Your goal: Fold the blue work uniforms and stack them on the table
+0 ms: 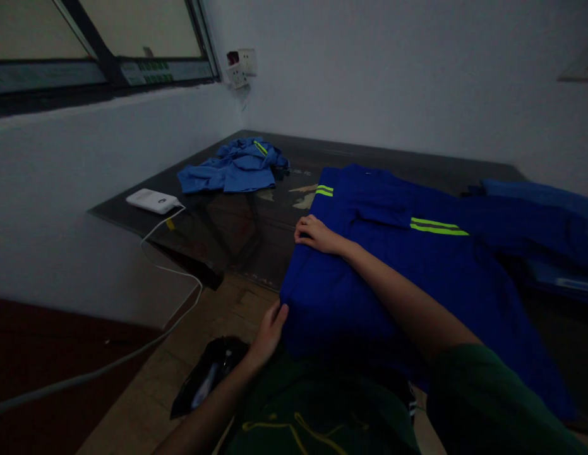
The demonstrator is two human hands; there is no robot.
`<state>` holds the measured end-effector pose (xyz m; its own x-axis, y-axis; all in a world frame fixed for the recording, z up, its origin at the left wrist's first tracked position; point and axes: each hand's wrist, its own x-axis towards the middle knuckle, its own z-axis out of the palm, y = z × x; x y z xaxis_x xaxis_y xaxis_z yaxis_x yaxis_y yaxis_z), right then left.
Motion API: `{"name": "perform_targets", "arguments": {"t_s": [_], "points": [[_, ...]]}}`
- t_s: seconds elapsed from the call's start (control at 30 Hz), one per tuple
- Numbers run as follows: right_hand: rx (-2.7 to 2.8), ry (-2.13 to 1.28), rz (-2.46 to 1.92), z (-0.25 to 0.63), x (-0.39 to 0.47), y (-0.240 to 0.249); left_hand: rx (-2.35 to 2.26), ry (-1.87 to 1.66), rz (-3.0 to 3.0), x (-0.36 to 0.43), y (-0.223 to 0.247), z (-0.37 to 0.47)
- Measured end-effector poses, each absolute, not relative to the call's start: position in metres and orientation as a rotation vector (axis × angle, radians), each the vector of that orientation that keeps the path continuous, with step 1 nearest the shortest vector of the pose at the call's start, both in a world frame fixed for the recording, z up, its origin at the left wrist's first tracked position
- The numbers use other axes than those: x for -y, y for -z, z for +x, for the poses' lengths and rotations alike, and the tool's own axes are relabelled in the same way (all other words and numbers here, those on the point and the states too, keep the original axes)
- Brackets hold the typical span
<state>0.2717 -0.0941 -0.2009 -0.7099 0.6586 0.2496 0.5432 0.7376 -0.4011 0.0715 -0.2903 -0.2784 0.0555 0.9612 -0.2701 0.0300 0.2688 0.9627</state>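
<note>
A dark blue garment (369, 259) with yellow-green stripes lies spread over the dark table, and its near part hangs toward my body. Its left side looks folded inward, with a striped sleeve lying across the middle. My left hand (270, 328) pinches the garment's lower left edge, thumb on top. Farther up the same edge, my right hand (317, 234) has its fingers closed on the cloth, and my right forearm crosses over the garment. The fingertips of both hands are partly hidden by the fabric.
A lighter blue crumpled garment (237, 167) lies at the table's far left. A white power bank (152, 201) with a white cable sits near the left edge of the table (256, 237). More blue clothes (549, 193) are at the right. A black bag (208, 373) rests on the floor.
</note>
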Motion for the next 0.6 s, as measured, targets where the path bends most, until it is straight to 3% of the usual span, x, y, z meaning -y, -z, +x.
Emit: {"name": "perform_targets", "arguments": {"t_s": [0.3,0.6], "points": [[2.556,-0.445,-0.957,0.272,0.097,0.199,-1.117,-0.905,0.936,0.291,0.273,0.065],[2.541,-0.442,-0.964,0.272,0.098,0.200,-1.120,-0.682,1.077,0.311,0.312,0.052]]}}
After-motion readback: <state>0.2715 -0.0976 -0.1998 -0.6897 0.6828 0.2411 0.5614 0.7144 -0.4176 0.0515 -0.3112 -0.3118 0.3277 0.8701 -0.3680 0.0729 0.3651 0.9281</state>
